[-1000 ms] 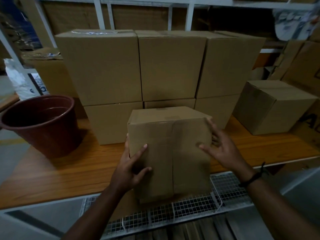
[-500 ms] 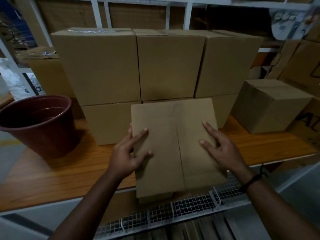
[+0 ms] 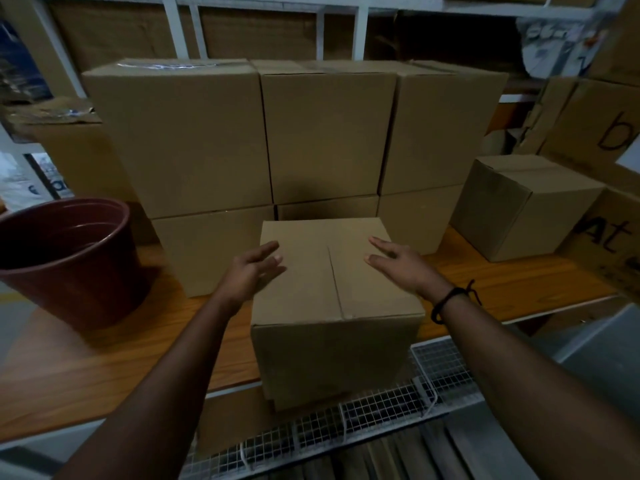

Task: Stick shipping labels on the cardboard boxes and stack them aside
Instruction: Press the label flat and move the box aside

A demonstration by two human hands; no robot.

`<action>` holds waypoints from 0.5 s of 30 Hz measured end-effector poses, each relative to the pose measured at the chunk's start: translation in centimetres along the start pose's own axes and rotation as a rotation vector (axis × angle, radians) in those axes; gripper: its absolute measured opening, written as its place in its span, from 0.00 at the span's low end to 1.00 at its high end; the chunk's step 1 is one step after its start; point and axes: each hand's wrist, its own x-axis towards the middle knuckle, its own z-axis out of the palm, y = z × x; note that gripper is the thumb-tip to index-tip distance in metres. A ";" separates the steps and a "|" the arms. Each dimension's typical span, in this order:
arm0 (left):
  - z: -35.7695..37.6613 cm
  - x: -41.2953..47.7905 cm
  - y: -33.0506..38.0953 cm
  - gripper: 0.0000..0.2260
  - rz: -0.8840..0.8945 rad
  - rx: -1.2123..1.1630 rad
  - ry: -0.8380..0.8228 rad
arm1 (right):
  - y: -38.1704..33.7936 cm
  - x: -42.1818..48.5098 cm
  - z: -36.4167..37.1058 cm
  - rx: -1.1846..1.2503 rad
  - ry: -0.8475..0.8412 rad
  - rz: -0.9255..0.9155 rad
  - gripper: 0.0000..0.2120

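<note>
head view: from my remote seat i see the cardboard box (image 3: pixel 332 289) straight ahead, at the front edge of the wooden worktop (image 3: pixel 104 358). its top is closed, with the seam between the two flaps running toward me down the middle. its near face drops past the worktop's front edge, just above a strip of white wire mesh (image 3: pixel 381 403); i cannot tell what carries its underside there.

both hands are over the top of that box. the left hand (image 3: pixel 249 271) is at the left edge of the top, fingers straight and a little spread, gripping nothing. the right hand (image 3: pixel 398 263) is over the right half of the top, fingers also straight and loose, holding nothing; a dark cord band (image 3: pixel 446 301) sits on its wrist. whether the palms actually touch the cardboard or hang just above it, i cannot tell from this angle.

right behind the box is a wall of stacked boxes (image 3: pixel 194 140), three across and two high, reaching up to the white shelf frame (image 3: pixel 360 26). a dark red bucket (image 3: pixel 69 265) stands on the worktop to the left, well apart from the box. on the right a single closed box (image 3: pixel 526 202) sits turned at an angle, and beside it is cardboard with black handwritten letters (image 3: pixel 606 233).
</note>
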 end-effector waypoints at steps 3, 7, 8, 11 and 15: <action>0.0 -0.7 0.3 0.22 0.000 -0.010 -0.014 | 0.1 -0.1 -0.5 0.005 -0.004 0.021 0.27; -0.6 -2.4 -0.9 0.28 0.009 0.028 -0.046 | 0.8 -1.2 -1.0 0.115 0.005 0.039 0.24; -0.6 -2.5 -1.1 0.32 -0.002 0.039 -0.082 | 1.0 -1.5 -0.8 0.087 -0.013 0.036 0.26; -0.2 -1.7 -1.3 0.36 0.000 0.065 -0.127 | 1.0 -1.9 0.2 0.058 -0.012 0.015 0.31; 0.5 -1.0 -1.1 0.34 0.011 0.116 -0.154 | 1.0 -2.5 -0.2 0.042 0.004 0.020 0.33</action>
